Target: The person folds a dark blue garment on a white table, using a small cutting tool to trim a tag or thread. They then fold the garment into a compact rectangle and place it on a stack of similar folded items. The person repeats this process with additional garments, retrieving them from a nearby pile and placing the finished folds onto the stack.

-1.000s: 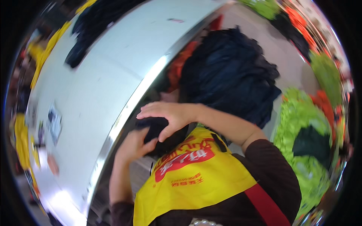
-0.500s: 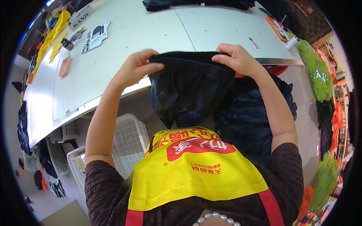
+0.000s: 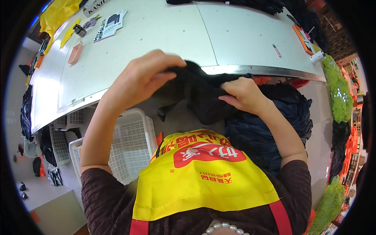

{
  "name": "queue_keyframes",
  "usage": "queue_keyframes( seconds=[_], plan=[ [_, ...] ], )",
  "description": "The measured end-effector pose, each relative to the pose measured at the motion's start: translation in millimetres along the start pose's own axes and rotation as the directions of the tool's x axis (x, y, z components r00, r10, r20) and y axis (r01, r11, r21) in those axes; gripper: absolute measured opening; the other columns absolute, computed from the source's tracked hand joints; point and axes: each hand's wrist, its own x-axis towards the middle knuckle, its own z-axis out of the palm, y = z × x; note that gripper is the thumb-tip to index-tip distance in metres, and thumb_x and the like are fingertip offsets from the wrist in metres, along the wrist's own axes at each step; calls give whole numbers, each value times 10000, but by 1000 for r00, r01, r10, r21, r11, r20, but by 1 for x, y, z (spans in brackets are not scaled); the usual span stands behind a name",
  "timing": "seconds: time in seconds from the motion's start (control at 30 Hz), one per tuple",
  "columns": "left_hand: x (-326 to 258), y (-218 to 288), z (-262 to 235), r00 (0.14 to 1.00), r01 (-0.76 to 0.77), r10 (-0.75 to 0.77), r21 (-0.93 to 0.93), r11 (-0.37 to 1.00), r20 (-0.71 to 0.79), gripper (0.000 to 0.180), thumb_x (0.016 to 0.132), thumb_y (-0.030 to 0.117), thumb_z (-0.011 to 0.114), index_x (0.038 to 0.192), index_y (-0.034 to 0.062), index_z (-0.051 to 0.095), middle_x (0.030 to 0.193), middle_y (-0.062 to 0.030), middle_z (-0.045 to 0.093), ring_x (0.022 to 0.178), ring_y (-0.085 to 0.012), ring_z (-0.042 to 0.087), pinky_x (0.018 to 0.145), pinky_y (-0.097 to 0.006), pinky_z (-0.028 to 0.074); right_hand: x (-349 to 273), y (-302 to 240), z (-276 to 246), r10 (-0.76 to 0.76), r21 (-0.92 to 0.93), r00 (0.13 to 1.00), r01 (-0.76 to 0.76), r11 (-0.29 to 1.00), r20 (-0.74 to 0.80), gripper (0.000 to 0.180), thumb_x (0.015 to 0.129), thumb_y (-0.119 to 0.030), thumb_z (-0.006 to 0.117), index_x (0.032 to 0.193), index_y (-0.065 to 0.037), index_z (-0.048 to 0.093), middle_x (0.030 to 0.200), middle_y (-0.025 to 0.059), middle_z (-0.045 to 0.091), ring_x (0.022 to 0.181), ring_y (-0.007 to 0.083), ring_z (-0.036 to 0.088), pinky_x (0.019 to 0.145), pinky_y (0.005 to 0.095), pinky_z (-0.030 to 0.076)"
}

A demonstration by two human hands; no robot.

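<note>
A black cloth garment (image 3: pixel 207 105) hangs in folds between my two hands, in front of the table's near edge. My left hand (image 3: pixel 143 80) is closed on one end of its upper edge, thumb below and fingers above, slightly blurred. On the other end, my right hand (image 3: pixel 246 94) pinches the edge with thumb and fingers. The stretch of edge between the hands sags, and the cloth below is bunched and twisted. Its exact kind of garment does not show. Beside my right forearm lies a heap of dark garments (image 3: pixel 270 121).
A white worktable (image 3: pixel 156 35) with a metal edge spans the far side. On it lie a pink tray (image 3: pixel 75 53), a printed packet (image 3: pixel 111 26), a dark jar (image 3: pixel 79 30), an orange box (image 3: pixel 302 39) and a thread spool (image 3: pixel 317 57). A white plastic basket (image 3: pixel 150 137) stands at left.
The garment's opening, spread wide before, now sags and twists. My right hand has moved lower and nearer, and my left hand has turned over the edge. The view has shifted slightly.
</note>
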Motion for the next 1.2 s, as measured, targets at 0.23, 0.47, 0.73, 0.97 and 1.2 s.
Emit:
queue_keyframes(
  seconds=[0.23,0.47,0.73,0.97,1.2],
  plan=[
    [-28,7,-11,675,257,-481,433,864,560,165,741,131,663,883,52,635,794,-107,591,717,-255,594,641,-350,481,9,-20,3,-261,-21,957,266,964,124,119,760,-104,610,715,-62,508,587,65,525,562,238,558,616,330,459],
    [-56,-8,-24,769,283,-549,596,751,327,249,723,224,698,659,5,596,872,-120,588,782,-248,586,652,-341,487,-10,-3,-6,-72,-53,927,99,994,369,234,713,-232,691,635,-45,573,629,108,583,653,291,600,620,379,480],
    [-78,-19,-46,935,349,-354,220,911,-16,166,728,89,693,766,-17,571,932,-134,600,700,-254,584,649,-305,480,17,-10,-57,-112,-342,993,90,935,-44,267,666,-215,747,742,-78,531,752,56,570,634,232,546,612,312,446],
    [-88,-32,-56,915,401,-401,3,916,-56,91,718,4,641,800,-8,604,840,-94,569,749,-193,552,641,-256,445,37,35,-54,88,-20,991,-90,996,-100,275,648,-164,773,746,-72,534,1080,84,542,996,241,498,786,336,438],
    [-78,-54,-59,726,378,-594,-521,765,-346,333,834,44,605,1159,6,543,954,-37,606,880,-84,555,799,-214,446,61,56,-55,398,645,897,-189,741,-194,307,751,-62,690,1019,-58,541,845,32,594,761,91,565,673,199,455]
  ],
)
